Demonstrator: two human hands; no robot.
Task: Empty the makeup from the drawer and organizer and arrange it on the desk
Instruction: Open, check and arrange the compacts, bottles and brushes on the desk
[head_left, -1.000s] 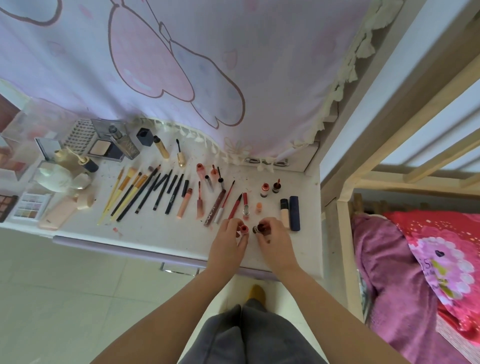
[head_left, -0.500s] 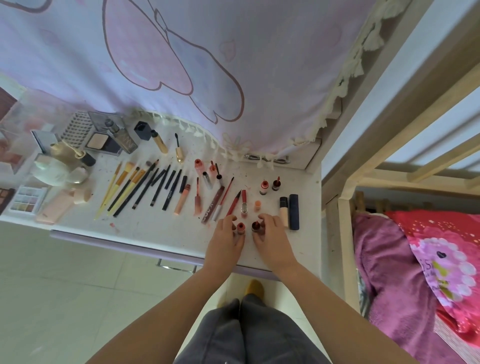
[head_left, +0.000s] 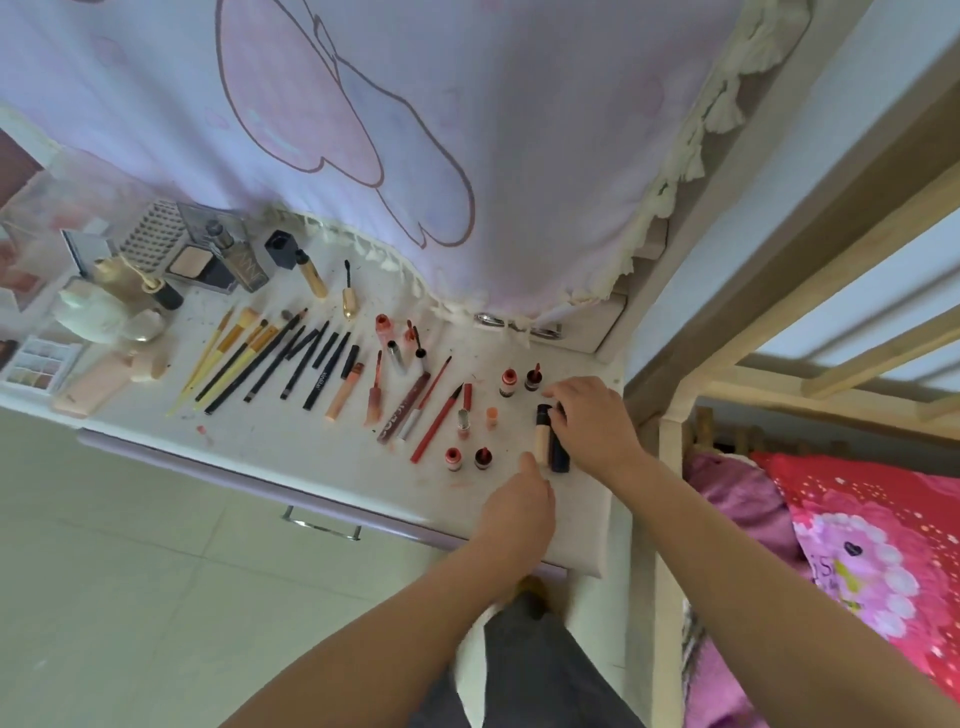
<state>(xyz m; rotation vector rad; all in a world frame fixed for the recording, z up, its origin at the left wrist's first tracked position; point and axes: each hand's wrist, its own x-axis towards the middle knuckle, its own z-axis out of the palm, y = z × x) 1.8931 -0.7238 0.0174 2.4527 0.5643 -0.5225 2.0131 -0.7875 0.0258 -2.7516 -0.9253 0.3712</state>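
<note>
On the white desk (head_left: 311, 457) lies a row of makeup: brushes and pencils (head_left: 260, 358), lip glosses and liners (head_left: 415, 405). Two small red bottles (head_left: 467, 459) stand free near the front edge, and two more (head_left: 519, 382) stand farther back. My right hand (head_left: 592, 421) lies over the top of a dark blue tube (head_left: 559, 457), its fingers curled on it. A beige tube (head_left: 542, 436) lies beside the blue one. My left hand (head_left: 519, 499) touches the beige tube's near end with a fingertip; its other fingers are hidden.
Powder compacts, bottles and a grid-lidded case (head_left: 171, 249) crowd the desk's back left, with an eyeshadow palette (head_left: 39, 364) at the left edge. A drawer handle (head_left: 322, 525) shows under the desk front. A lilac curtain (head_left: 363, 130) hangs over the back. A wooden bed frame (head_left: 670, 467) stands right.
Both hands have let go of the two small red bottles, which now stand on the desk, and have moved right to the beige and dark blue tubes.
</note>
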